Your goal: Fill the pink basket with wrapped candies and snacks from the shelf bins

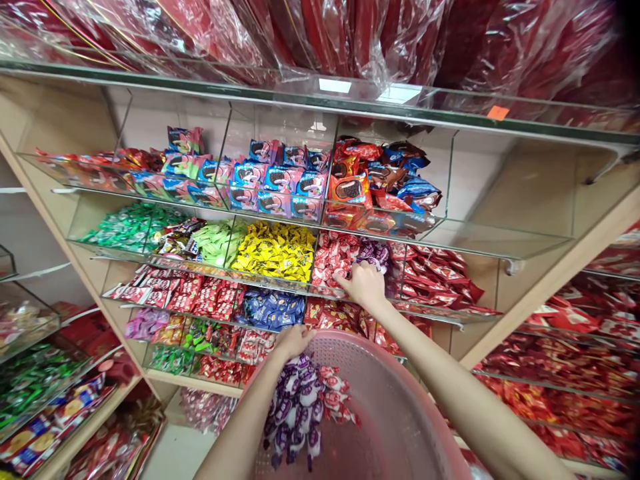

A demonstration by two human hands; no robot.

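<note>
My left hand (294,341) is closed over the far rim of a pink plastic basin (390,380) with small holes in its wall. Inside the basin, purple-and-white wrapped candies (300,400) lie heaped beside a smaller group of red-and-white wrapped candies (337,393). My right hand (367,287) reaches over the glass front of a shelf compartment, thumb apart from the fingers. Its fingertips are partly hidden among the sweets there. Red-and-white candies (330,250) fill the left of that compartment, and purple candies (377,252) lie just beyond my fingers.
Yellow-wrapped candies (275,250) and red packets (435,273) flank the compartment. Packaged cookies (280,179) stand on the glass shelf above. Blue packets (273,307) lie below. A thick glass shelf edge (280,93) crosses overhead, with wooden side panels (540,293) at both sides.
</note>
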